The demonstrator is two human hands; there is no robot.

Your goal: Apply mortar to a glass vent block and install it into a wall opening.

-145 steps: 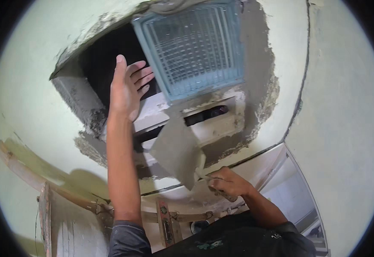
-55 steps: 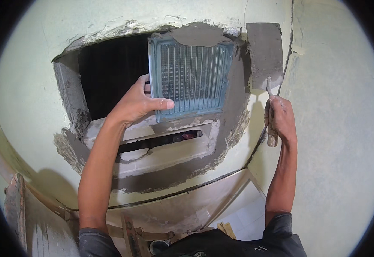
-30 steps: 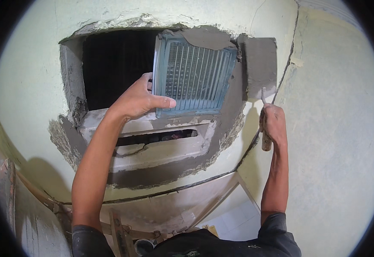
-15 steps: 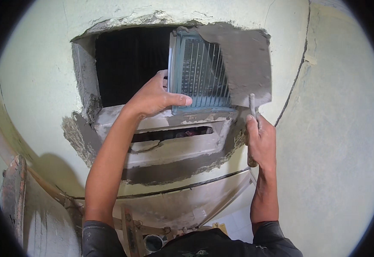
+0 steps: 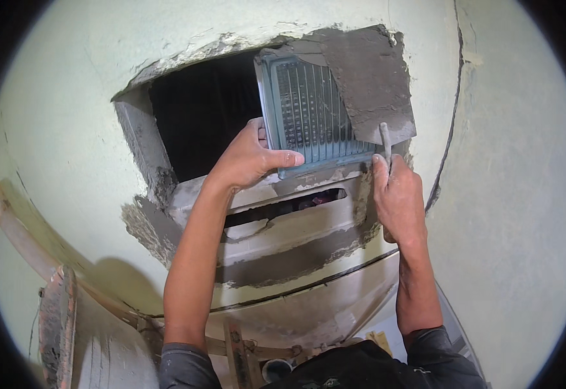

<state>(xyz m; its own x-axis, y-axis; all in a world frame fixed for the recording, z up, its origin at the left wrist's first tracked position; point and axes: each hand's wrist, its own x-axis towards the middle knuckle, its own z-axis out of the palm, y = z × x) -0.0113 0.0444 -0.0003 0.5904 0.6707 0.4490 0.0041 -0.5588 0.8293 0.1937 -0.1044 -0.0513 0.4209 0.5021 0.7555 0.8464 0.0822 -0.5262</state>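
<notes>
A clear, bluish ribbed glass block (image 5: 315,110) stands in the right part of a rough wall opening. My left hand (image 5: 250,159) is closed on its lower left edge, thumb across the front face and fingers behind the side. My right hand (image 5: 401,201) is wrapped round the handle of a trowel (image 5: 396,131), held upright with its blade above the fist. Grey mortar (image 5: 372,78) coats the blade, which overlaps the block's right side and hides it. More mortar (image 5: 302,48) lies along the block's top edge.
Left of the block the opening (image 5: 199,110) is dark. Below is a pale slotted ledge (image 5: 296,220) with wet mortar (image 5: 289,262) under it. A wall crack (image 5: 453,117) runs down at right. A mortar-crusted board (image 5: 59,324) stands lower left, with a bucket (image 5: 276,369) at the bottom.
The view has tilted, so the opening and both arms appear turned and shifted right. Both hands keep their holds. The trowel blade still overlaps the block's right side.
</notes>
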